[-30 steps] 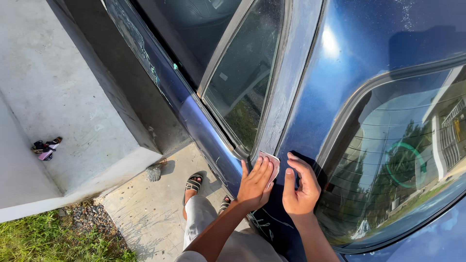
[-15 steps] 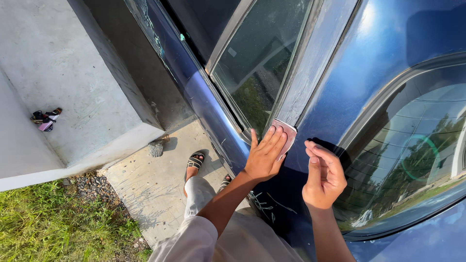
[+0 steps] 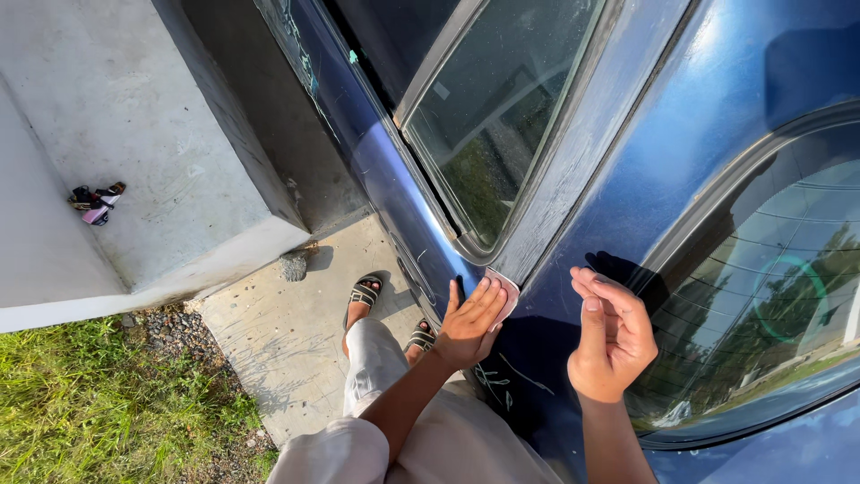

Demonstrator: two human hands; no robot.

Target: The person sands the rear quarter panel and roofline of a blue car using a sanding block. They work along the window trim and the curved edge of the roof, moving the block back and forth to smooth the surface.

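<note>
Left hand flat, pressing pale pad on blue car; right hand loosely curled, empty.

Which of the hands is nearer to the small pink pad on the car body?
Left. The left hand lies flat on the pink pad, pressing it against the blue car. The right hand is off to the side, loosely curled, not touching it.

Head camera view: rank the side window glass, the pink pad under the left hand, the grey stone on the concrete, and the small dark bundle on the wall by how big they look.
1. Side window glass
2. Small dark bundle, about even with the grey stone; too close to rank
3. Pink pad, mostly hidden under the left hand, so unsure
</note>
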